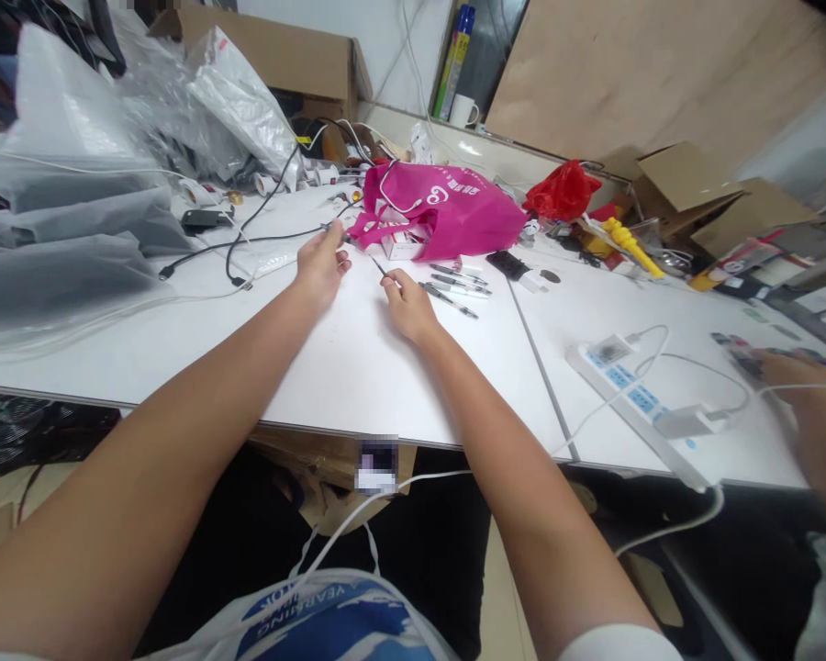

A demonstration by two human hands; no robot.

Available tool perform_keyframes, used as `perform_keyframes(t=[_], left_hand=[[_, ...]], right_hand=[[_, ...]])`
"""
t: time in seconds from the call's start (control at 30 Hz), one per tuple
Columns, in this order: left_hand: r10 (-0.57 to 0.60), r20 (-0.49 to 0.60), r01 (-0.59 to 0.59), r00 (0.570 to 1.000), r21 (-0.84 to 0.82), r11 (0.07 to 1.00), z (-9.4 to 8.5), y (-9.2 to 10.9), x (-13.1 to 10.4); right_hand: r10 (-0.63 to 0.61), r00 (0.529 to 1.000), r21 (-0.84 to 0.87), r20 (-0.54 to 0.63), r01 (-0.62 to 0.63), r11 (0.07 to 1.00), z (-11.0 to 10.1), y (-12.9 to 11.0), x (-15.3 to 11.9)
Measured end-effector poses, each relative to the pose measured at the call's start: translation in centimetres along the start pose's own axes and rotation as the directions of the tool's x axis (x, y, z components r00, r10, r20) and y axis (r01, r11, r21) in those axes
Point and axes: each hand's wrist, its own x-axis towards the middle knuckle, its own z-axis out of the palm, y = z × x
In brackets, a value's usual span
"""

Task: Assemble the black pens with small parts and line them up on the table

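My left hand [322,266] is closed, thumb against fingers, around a slim pen part [327,226] that is mostly hidden by the fingers. A short gap to the right, my right hand [409,305] pinches a thin dark pen piece, perhaps a refill [378,266], its tip pointing up and left toward the other hand. Just beyond my right hand several clear and black pens [458,286] lie loosely side by side on the white table [358,367]. Behind both hands slumps a magenta bag [474,216] with a white box [403,244] showing at its mouth.
Black cables [238,243] and grey plastic bags [61,248] cover the left side. A power strip [640,404] with plugged chargers lies right. Another person's hand [798,381] is at the far right. A red bag [563,190] and cardboard boxes [688,188] stand behind.
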Motion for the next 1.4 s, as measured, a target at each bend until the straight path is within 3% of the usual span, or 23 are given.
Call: perform_keyframes(t=[0.13,0.2,0.3,0.37,0.53,0.83,1.03,1.13,1.23,1.33,1.4], left_hand=[[0.044,-0.119,-0.047,0.992,-0.023,0.999,-1.3,0.6,1.0],[-0.017,-0.070,0.013,0.997,-0.060,0.998,-0.9,0.6,0.6],[-0.120,0.098,0.128,0.988,-0.083,0.988,0.4,0.2,-0.8],[-0.109,0.176,0.118,0.978,-0.039,0.992,1.3,-0.2,-1.8],[-0.014,0.172,-0.006,0.985,0.115,0.993,1.7,-0.8,-2.9],[-0.041,0.222,0.015,0.974,0.119,0.993,1.6,-1.0,-2.9],[-0.055,0.284,0.035,0.957,0.076,0.996,1.8,-0.5,-3.4],[-0.029,0.223,0.011,0.974,0.080,0.997,2.0,-0.1,-3.4],[-0.014,0.060,0.011,0.998,0.050,0.999,1.7,0.3,-2.6],[-0.002,-0.097,0.004,0.995,0.020,1.000,0.5,0.8,-1.2],[0.026,-0.130,-0.011,0.991,0.108,0.994,-0.5,0.9,-0.4]], right_hand=[[0.048,0.999,0.023,-0.001,-0.048,0.999,-0.2,-0.1,0.2],[0.063,0.998,0.038,-0.003,-0.063,0.997,-0.2,-0.2,0.3],[0.062,0.998,0.053,-0.010,-0.061,0.997,-0.3,-0.1,0.5],[0.051,0.999,0.056,-0.014,-0.050,0.997,-0.3,0.0,0.5],[0.025,1.000,0.054,-0.016,-0.025,0.998,-0.3,0.2,0.5],[0.067,0.998,0.042,-0.010,-0.066,0.997,-0.3,0.1,0.5],[0.031,0.999,0.064,-0.008,-0.031,0.997,-0.2,0.4,0.6],[0.012,1.000,0.075,0.004,-0.012,0.997,0.0,0.5,0.6],[-0.013,1.000,0.077,0.012,0.012,0.997,0.1,0.6,0.5],[-0.018,1.000,0.072,-0.004,0.019,0.997,0.0,0.8,0.6],[0.011,1.000,0.070,-0.027,-0.010,0.998,-0.2,0.8,0.7]])
